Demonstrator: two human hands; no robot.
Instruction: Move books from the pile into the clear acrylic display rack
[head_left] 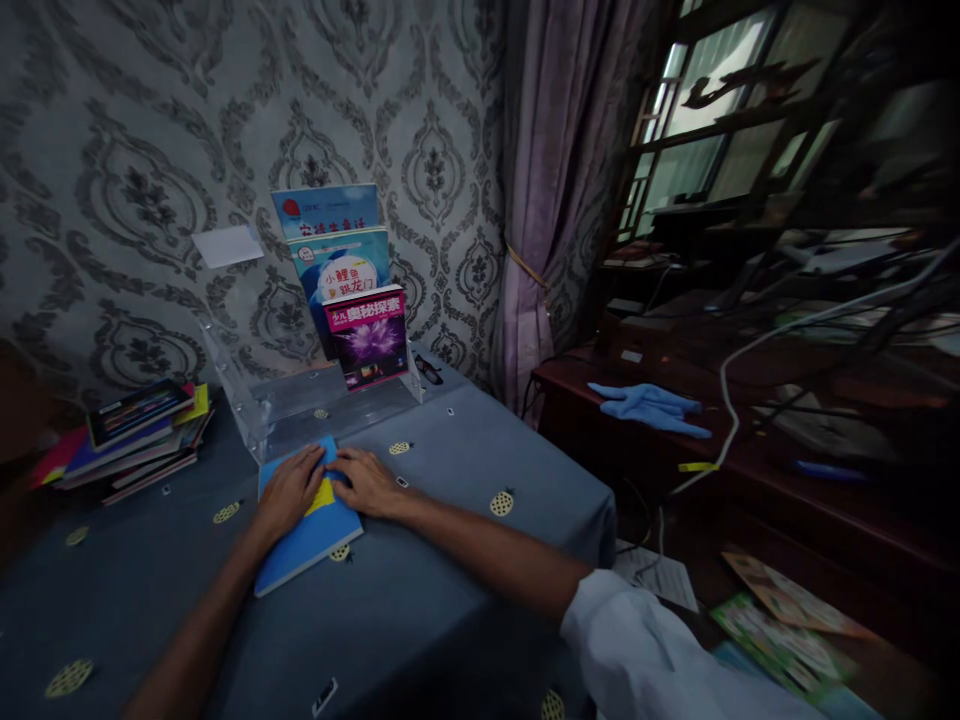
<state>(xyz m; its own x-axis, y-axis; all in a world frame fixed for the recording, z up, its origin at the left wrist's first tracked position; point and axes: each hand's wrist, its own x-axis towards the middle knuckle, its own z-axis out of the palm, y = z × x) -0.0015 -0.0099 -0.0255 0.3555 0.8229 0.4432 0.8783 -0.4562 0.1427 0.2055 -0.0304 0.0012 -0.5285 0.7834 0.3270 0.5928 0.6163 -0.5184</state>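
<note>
A blue book (315, 535) with a yellow patch lies flat on the cloth-covered table (465, 520). My left hand (292, 490) rests on its cover, fingers stretched toward the far edge. From the right, my right hand (364, 482) touches the book's upper right side, its fingers bent and somewhat apart. Just beyond the book stands a clear plastic rack (289, 400). Upright at the rack's right side is a purple and pink book (369, 340), with a light-blue book (307, 255) and a taller blue book (289, 212) behind it.
Several books are piled (139, 430) at the left. Dark glasses (429, 370) lie behind the rack, near the patterned wall. At the right, a dark wooden desk (570, 395) holds a blue glove (649, 408) and a white cable (727, 385). Booklets (780, 635) lie lower down.
</note>
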